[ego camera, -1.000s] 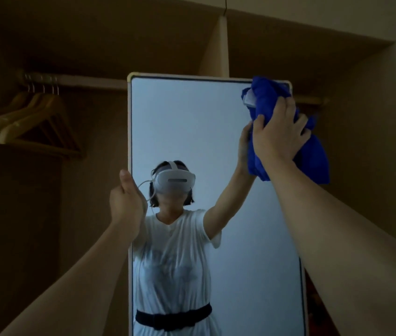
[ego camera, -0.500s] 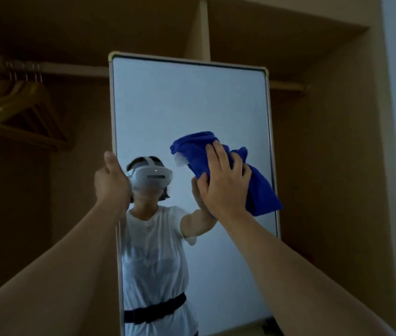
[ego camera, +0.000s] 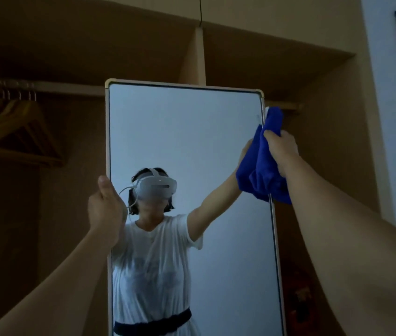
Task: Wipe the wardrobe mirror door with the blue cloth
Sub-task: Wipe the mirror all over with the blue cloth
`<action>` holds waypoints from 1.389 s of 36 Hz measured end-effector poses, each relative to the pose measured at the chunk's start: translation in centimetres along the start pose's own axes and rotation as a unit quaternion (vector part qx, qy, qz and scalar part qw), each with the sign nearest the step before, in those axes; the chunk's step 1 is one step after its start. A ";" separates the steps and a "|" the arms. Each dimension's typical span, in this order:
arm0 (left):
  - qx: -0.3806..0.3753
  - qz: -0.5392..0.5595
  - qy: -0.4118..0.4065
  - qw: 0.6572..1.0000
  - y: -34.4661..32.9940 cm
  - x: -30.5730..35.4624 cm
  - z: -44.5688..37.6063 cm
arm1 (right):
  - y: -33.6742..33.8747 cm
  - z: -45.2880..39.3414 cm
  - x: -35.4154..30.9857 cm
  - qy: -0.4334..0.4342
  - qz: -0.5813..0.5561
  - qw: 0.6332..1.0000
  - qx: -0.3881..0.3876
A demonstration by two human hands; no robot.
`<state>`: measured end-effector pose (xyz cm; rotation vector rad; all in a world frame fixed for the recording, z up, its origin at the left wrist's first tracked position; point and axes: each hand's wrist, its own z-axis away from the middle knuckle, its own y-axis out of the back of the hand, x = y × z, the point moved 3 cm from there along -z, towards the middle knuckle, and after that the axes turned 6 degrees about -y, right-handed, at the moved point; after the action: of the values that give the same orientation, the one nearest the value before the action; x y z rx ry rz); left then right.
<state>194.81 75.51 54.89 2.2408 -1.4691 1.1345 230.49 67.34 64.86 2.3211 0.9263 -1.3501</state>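
Observation:
The tall mirror door with a pale frame stands upright in front of me, reflecting a person in a white shirt. My left hand grips the mirror's left frame edge at mid height. My right hand is closed on the bunched blue cloth, which is pressed against the mirror's right frame edge, a little below the top right corner. Part of the cloth hangs down past the frame.
Behind the mirror is an open wooden wardrobe with a hanging rail and several wooden hangers at the left. A vertical divider rises above the mirror. A white wall lies at the right.
My right hand has carried the blue cloth from the top right corner down to the mirror's middle, then back up and right to the right frame edge. My left hand keeps its hold.

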 end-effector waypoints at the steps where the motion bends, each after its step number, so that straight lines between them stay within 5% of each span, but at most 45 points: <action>1: 0.004 -0.004 -0.004 1.000 0.0 0.1 0.1 | 0.0 0.2 0.8 -0.012 -0.006 1.000 -0.006; 14: 0.007 -0.029 -0.031 0.999 0.9 1.3 1.4 | 0.1 9.0 15.1 -0.098 0.055 0.994 0.006; 24: 0.010 -0.014 -0.030 0.999 2.1 2.7 2.5 | 2.7 10.2 14.5 -0.056 0.071 0.996 -0.003; 42: -0.001 0.039 -0.012 0.999 2.3 3.0 2.1 | 3.4 1.4 -4.4 0.050 0.022 0.996 0.066; 47: -0.004 0.050 0.002 0.999 2.1 2.3 1.9 | 2.6 1.4 -12.3 0.172 0.157 0.921 0.312; 50: -0.010 0.054 0.001 0.998 2.0 1.9 1.6 | 0.7 1.4 -16.4 0.291 0.294 0.866 0.279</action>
<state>194.20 72.39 54.74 2.1696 -1.6117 1.1479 224.28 59.86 78.11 3.1621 -0.1496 -0.7082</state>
